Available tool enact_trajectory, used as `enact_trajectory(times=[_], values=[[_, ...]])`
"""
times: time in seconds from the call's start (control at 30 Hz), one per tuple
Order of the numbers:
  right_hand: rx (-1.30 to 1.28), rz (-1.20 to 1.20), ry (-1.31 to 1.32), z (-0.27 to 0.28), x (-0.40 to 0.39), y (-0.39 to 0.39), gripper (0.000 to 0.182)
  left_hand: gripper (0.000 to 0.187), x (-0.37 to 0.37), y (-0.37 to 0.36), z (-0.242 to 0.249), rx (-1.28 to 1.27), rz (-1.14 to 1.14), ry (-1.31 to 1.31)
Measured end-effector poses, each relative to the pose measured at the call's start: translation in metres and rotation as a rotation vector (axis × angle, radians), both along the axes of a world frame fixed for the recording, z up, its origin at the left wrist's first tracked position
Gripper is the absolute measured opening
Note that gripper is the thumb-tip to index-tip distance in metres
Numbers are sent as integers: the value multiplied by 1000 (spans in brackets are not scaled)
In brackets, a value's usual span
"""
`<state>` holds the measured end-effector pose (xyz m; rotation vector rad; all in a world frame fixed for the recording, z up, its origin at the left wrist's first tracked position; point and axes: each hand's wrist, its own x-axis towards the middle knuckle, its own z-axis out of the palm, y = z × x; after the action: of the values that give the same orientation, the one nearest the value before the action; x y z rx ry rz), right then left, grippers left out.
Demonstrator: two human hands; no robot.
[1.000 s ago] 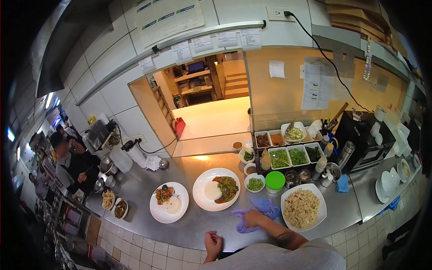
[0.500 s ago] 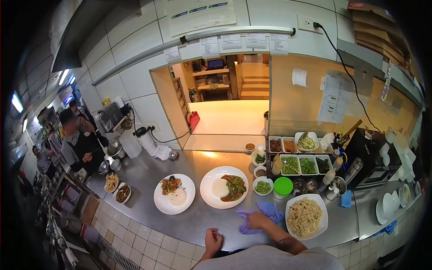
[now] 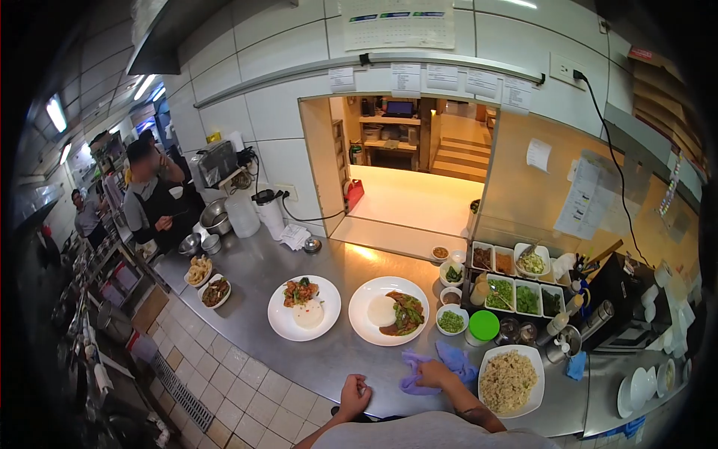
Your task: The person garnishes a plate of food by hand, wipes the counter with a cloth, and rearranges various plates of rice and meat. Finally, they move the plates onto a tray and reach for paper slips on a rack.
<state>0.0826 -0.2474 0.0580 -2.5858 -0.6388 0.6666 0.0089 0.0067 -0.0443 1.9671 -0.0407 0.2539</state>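
Resting the right grip [image 3: 430,373] on the bunched purple cloth [image 3: 455,361], lower centre of frame, amid its folds; cannot tell if clamped. Curling the left grip [image 3: 355,393] loosely closed, farther left. Can see 5 slips [image 3: 405,78] and 1 calendar [image 3: 398,28], upper centre, too small to read.
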Motion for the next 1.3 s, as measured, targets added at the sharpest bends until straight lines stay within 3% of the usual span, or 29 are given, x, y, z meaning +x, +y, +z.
enact_trajectory(times=[0.13, 0.43, 1.0, 1.1, 1.13, 1.23, 1.3], values=[[-110, 3, 33, -14, 6, 1, 33, 27, 0, 0, -3, 5, 0, -8], [-34, -17, -23, -26, 6, -2, 26, 27, -2, -1, 15, 33, -4, 5], [112, -62, -43, -31, 10, -5, 44, 28, -3, 3, 13, -34, -26, -48], [29, -75, -33, -29, 14, -1, 43, 34, 0, 4, 11, -94, -20, 38], [-13, -80, -32, -27, 15, 0, 43, 35, 7, 5, 3, -254, 46, 44], [296, -239, -10, -53, 34, 1, 36, 40, 41, 25, -16, -677, 261, 125], [688, -533, 320, -66, 43, 14, 32, 40, 69, 56, -7, -797, 467, 189]])
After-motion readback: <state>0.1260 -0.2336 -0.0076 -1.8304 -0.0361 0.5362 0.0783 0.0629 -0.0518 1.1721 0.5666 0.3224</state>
